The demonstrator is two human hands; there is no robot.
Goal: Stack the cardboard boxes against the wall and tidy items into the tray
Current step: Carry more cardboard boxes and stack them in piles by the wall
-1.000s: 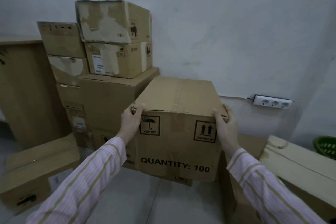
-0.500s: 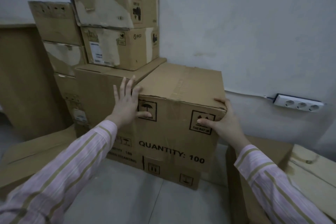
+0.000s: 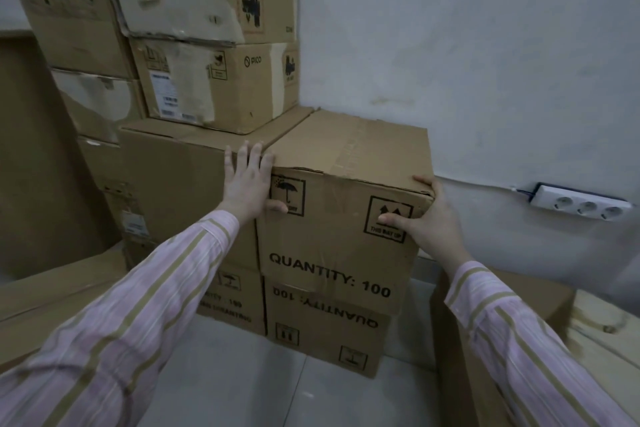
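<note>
Your upper box (image 3: 332,239), printed QUANTITY: 100, sits on a lower box (image 3: 325,329) whose print reads upside down. It is by the wall (image 3: 485,62), and its left side touches the large neighbouring box (image 3: 187,184). Your left grip (image 3: 247,184) lies flat with its fingers straight and spread. It presses across the seam at the upper box's top-left front corner, thumb by the umbrella mark. Your right grip (image 3: 433,218) wraps the top-right front corner, thumb on the arrow label, fingers curled round the edge.
</note>
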